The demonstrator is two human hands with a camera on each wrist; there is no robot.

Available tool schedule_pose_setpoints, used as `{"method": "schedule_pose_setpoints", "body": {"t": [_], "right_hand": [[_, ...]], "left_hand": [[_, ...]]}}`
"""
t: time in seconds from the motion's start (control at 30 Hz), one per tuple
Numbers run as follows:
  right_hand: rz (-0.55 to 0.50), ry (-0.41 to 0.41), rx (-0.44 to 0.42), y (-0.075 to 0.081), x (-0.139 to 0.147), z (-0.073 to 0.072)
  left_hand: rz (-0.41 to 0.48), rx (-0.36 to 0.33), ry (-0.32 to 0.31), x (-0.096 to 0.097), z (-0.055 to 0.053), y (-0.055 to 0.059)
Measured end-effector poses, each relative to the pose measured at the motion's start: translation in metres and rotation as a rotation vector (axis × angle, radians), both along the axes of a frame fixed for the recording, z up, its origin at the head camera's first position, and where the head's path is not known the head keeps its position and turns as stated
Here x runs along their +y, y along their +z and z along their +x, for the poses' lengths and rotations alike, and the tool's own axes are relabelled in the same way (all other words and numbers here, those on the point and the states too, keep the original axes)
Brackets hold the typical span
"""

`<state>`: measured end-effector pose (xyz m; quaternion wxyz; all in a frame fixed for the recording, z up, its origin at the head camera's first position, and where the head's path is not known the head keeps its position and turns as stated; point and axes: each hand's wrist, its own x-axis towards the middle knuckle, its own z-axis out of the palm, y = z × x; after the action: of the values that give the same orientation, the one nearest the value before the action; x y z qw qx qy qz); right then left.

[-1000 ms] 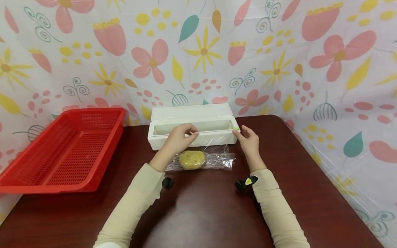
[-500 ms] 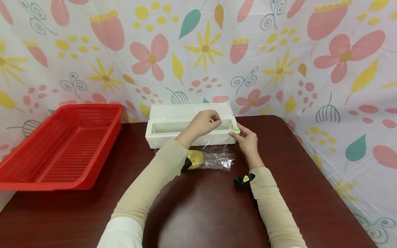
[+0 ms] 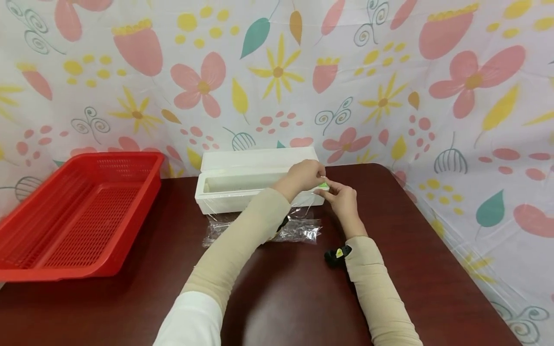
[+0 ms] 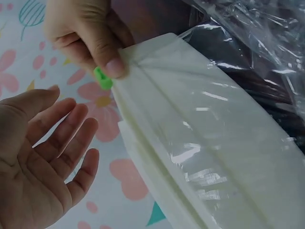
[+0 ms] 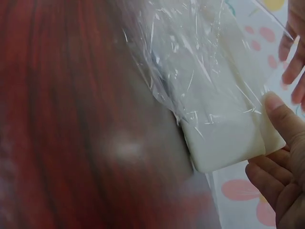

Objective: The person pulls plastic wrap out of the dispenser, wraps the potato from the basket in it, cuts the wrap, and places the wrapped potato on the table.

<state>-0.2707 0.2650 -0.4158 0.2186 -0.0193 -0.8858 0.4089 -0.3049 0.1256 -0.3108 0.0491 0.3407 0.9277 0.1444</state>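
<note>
A long white cling film box (image 3: 225, 199) stands with its lid raised at the back of the table. Clear film (image 4: 205, 176) stretches down its front onto the table. My right hand (image 3: 343, 202) grips the box's right end, thumb on the front top edge and fingers beneath. Near that thumb sits a green slide cutter (image 4: 102, 78). Over the same end hovers my left hand (image 3: 305, 174); the left wrist view shows its fingers loosely bent, holding nothing, close to the cutter. The film-wrapped potato in front of the box is almost wholly hidden by my left forearm.
A red perforated plastic basket (image 3: 95, 216) stands at the left of the dark red wooden table (image 3: 277, 298). Flower-patterned cloth (image 3: 259, 72) hangs behind and to the right. Crumpled film (image 3: 303, 231) lies in front of the box.
My left hand has moved right along the box, from its middle to the cutter at the right end. The right hand stays at that end. My left forearm now covers the potato.
</note>
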Motion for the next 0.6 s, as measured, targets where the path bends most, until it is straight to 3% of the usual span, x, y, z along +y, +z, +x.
{"method": "schedule_pose_setpoints", "body": {"t": [0.1, 0.23, 0.6], "right_hand": [[0.030, 0.024, 0.043, 0.000, 0.001, 0.000], [0.039, 0.059, 0.068, 0.001, -0.005, -0.004], [0.066, 0.042, 0.034, 0.000, -0.001, -0.002]], "left_hand": [[-0.043, -0.001, -0.009, 0.008, -0.001, -0.004], [-0.049, 0.002, -0.008, 0.002, -0.006, -0.007], [-0.054, 0.003, -0.021, 0.009, -0.017, -0.018]]}}
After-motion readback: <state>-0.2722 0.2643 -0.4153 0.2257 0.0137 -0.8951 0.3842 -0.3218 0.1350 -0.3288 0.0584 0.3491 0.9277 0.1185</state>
